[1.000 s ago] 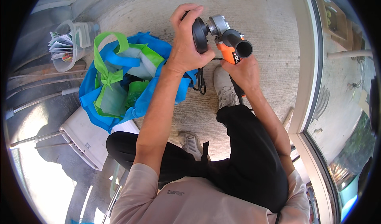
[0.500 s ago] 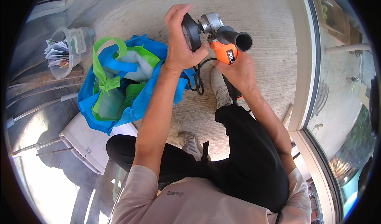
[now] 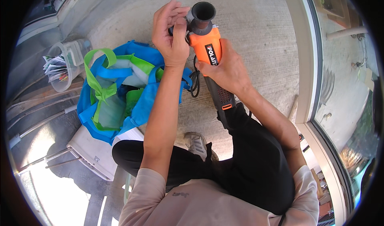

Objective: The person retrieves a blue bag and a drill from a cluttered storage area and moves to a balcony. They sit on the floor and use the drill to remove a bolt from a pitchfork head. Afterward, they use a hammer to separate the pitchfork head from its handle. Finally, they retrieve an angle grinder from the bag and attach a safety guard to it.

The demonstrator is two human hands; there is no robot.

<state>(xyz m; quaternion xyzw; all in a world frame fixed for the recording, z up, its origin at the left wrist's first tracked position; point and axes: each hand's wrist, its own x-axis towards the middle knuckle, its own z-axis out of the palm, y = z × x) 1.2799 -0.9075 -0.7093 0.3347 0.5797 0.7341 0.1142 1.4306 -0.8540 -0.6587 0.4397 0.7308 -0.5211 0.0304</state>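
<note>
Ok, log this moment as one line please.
left hand: gripping grinder head | right hand: holding orange angle grinder body | blue bag: on floor, left

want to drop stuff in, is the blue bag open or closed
Open. The blue bag gapes on the floor beside the person's knee, green handles flopped loose, and its inside lining shows.

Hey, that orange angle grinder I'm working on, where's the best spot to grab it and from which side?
Grip the orange angle grinder around its orange body, coming from the right, as the right hand does. That section looks thick and straight enough to wrap. The left hand covers the head end beside the black side handle, and the cord hangs on the left.
</note>
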